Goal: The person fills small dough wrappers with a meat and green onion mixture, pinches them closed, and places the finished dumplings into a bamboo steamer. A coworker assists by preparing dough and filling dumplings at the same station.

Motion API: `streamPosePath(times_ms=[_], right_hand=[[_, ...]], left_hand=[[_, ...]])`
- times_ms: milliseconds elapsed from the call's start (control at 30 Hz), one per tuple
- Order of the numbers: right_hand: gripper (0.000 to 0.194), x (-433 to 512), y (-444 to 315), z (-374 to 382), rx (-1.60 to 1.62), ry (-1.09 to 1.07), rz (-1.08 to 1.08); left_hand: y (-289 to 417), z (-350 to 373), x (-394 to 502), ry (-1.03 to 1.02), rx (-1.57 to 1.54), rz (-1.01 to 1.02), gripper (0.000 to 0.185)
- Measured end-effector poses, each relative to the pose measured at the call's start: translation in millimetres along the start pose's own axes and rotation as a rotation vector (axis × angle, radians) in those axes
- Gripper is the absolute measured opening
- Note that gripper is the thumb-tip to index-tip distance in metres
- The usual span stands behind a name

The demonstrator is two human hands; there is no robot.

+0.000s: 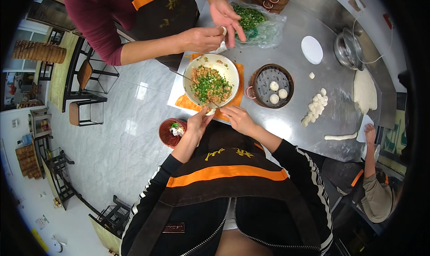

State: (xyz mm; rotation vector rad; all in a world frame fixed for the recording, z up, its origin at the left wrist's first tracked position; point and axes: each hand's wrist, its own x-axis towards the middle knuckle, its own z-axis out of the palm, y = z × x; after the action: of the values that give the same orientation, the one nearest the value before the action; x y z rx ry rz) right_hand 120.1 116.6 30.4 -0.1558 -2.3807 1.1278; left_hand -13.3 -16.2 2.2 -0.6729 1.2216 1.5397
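At the near rim of a white bowl (pixel 234 69), my left hand (pixel 197 124) cups a small dough wrapper (pixel 211 112) with a bit of filling at it. My right hand (pixel 241 120) pinches a thin metal filling tool (pixel 215 104), its tip close to the wrapper. Minced filling with chopped green onion (pixel 211 84) lies in the bowl, and a second metal handle (pixel 181 75) leans over its left rim. The bowl stands on an orange cloth (pixel 239 88). To the right, a round bamboo steamer (pixel 254 78) with a perforated liner holds three round buns (pixel 274 86).
Across the table, a co-worker's hands (pixel 205 39) hold a small dough piece beside a bag of chopped greens (pixel 250 19). Rightward are dough pieces (pixel 315 106), a dough roll (pixel 340 136), a dough slab (pixel 365 89) and another person's hand (pixel 370 132). A bin (pixel 166 135) stands below left.
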Motion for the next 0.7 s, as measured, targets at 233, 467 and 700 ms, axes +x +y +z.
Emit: streamPosePath(times_ms=[233, 467, 700], right_hand=[[0.016, -10.7, -26.3, -29.4, 0.145, 0.132, 0.225], [0.014, -5.3, -16.1, -8.0, 0.107, 0.098, 0.048], [0.017, -13.2, -23.1, -11.5, 0.003, 0.091, -0.008]], left_hand=[[2.5, 1.5, 0.3, -0.021, -0.028, 0.019, 0.024], [4.1, 1.3, -2.2, 0.023, 0.086, 0.054, 0.021], [3.5, 2.2, -6.3, 0.012, 0.049, 0.063, 0.02]])
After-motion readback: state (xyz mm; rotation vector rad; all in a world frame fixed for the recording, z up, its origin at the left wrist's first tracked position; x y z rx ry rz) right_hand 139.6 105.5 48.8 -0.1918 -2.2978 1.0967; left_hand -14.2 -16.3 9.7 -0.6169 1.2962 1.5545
